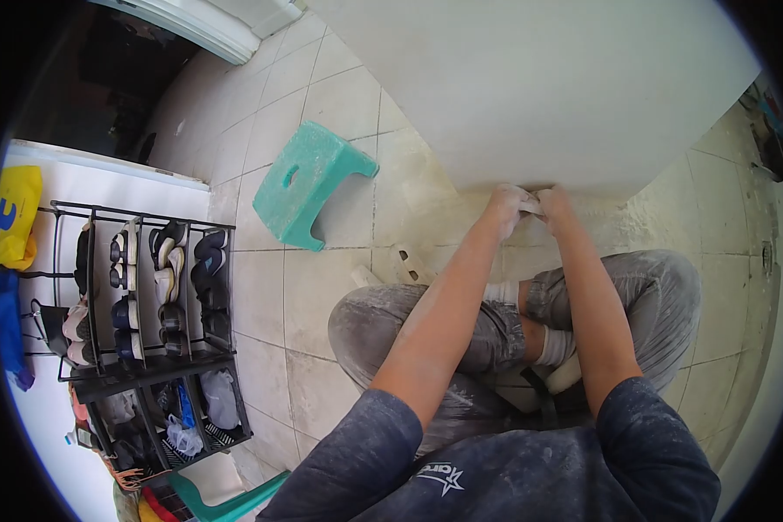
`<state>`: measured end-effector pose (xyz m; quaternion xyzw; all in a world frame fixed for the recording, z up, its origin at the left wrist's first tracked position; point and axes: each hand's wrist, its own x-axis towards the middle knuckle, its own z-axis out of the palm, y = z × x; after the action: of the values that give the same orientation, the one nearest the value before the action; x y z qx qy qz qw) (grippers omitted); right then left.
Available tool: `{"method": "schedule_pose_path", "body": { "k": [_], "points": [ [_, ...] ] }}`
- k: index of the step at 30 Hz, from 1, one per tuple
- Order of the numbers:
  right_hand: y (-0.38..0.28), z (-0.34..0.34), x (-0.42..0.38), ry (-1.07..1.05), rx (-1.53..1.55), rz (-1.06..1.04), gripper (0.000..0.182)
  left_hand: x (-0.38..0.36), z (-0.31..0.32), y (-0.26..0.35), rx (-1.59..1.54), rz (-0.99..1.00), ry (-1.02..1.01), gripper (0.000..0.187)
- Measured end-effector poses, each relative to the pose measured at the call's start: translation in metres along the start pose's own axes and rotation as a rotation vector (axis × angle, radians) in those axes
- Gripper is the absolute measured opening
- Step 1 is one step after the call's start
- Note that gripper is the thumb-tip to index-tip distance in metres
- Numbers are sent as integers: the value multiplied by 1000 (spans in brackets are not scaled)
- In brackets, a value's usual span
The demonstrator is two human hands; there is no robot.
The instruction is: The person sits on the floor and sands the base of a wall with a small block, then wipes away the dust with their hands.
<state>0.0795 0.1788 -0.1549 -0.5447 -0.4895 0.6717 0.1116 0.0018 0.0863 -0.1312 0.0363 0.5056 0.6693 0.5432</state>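
Note:
Both of my hands meet at the lower edge of a large pale panel or wall face point(574, 96), just beyond my crossed legs. My left hand point(511, 206) has its fingers bent around something whitish, too small to make out. Close against it, my right hand point(550, 205) has its fingers curled on the same pale piece. White dust coats the fingers of both hands. A small pale object with dark holes point(406, 263) lies on the tiles near my left knee.
A turquoise stool point(309, 178) stands ahead to the left on the tiled floor point(261, 296). Farther left is a black rack point(148, 370) with shoes and bags. A yellow bag point(16, 213) hangs beside it. Another green-edged stool point(222, 487) is at the lower left.

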Motion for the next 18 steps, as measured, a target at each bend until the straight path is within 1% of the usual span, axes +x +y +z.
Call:
{"method": "schedule_pose_path", "body": {
  "k": [3,6,9,11,12,14,17,18],
  "points": [
    [-7,-3,0,-40,18,12,24,-3,6,9,-8,26,16,12],
    [2,-7,9,-192,58,89,24,-4,-2,-2,8,12,25,14],
    [28,-1,44,-91,-115,12,23,-1,-2,-2,12,-10,-1,16],
    [12,-3,19,-52,-32,-49,23,4,-4,-2,24,-6,24,17],
    [7,-1,11,-38,10,-73,23,2,1,4,13,24,38,15],
    [6,0,24,-52,-43,-81,24,-10,5,4,-14,57,91,11],
    [23,0,25,-109,-85,-37,24,4,-14,-6,-12,30,-7,10],
    [18,-1,25,-126,-86,-39,24,4,-10,-5,8,18,20,11]
  ]
}}
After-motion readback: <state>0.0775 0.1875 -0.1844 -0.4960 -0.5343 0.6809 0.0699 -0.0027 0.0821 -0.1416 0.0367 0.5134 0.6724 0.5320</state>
